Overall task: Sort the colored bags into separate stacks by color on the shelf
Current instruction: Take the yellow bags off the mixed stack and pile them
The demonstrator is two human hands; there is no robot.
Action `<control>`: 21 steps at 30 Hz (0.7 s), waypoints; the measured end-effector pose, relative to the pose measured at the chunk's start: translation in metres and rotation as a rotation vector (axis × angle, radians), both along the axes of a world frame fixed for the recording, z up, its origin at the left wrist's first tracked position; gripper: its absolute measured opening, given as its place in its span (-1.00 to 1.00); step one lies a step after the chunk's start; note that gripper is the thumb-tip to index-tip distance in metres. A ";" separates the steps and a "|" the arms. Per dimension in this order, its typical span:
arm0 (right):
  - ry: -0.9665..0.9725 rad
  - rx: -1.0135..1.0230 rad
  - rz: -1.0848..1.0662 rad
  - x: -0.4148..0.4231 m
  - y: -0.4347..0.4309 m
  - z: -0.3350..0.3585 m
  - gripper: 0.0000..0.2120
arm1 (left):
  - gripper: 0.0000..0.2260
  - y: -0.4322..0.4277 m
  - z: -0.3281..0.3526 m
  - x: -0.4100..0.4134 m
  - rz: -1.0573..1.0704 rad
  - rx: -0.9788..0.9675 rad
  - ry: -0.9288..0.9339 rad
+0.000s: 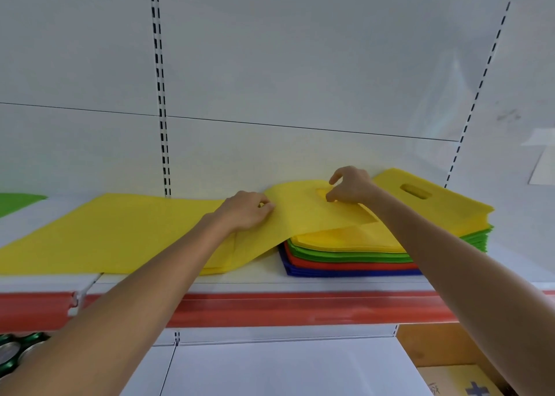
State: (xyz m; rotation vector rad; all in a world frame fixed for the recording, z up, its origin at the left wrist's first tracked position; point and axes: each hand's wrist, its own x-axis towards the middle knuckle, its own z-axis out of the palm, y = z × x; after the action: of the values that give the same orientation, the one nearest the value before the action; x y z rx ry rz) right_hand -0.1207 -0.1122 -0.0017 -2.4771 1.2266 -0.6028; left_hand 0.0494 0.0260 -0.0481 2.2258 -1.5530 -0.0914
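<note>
— Red plastic strip (300, 308), front edge of the white metal shelf (264, 275). Stock on it?
— Right: mixed pile of flat fabric bags (345, 265), blue lowest, then red, green, yellow. Left, just beside: yellow bag stack (105, 233).
— Grips?
— Left grip (243, 212) pinches one thin yellow fabric bag (303, 215) at its edge; right grip (351, 185) pinches it beside the handle slot. Bag drapes from pile to stack.
— Furthest?
— Green bag (18, 202), far left; white back panel (300, 65).

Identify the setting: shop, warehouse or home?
Most likely a retail shop: a white shelf on slotted uprights, a red price-strip rail along its front edge, and drink cans lower down. The stacked coloured bags look like stock.
</note>
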 end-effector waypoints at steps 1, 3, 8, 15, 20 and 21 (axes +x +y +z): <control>-0.012 -0.029 -0.003 -0.003 -0.003 0.002 -0.58 | -0.64 0.000 0.000 0.001 0.006 0.005 -0.003; -0.036 -0.068 -0.018 -0.012 -0.010 0.005 -0.61 | -0.63 0.001 -0.001 0.003 0.019 0.017 -0.009; -0.055 -0.142 -0.050 -0.039 -0.023 0.011 -0.64 | -0.62 0.001 -0.003 0.004 0.065 0.029 -0.009; -0.109 -0.242 -0.114 -0.078 -0.029 0.017 -0.62 | -0.60 -0.004 -0.002 -0.002 0.077 -0.015 0.033; -0.166 -0.315 -0.169 -0.104 -0.030 0.018 -0.61 | -0.53 -0.006 -0.001 -0.013 0.098 -0.038 0.095; -0.178 -0.331 -0.178 -0.108 -0.030 0.018 -0.61 | -0.51 -0.007 -0.001 -0.015 0.105 -0.045 0.114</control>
State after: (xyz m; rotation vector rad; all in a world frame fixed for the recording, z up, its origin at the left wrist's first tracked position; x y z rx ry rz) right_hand -0.2288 -0.1425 0.0162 -2.5146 1.3796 -1.1310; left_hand 0.0342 0.0192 -0.0488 2.2220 -1.3628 -0.1486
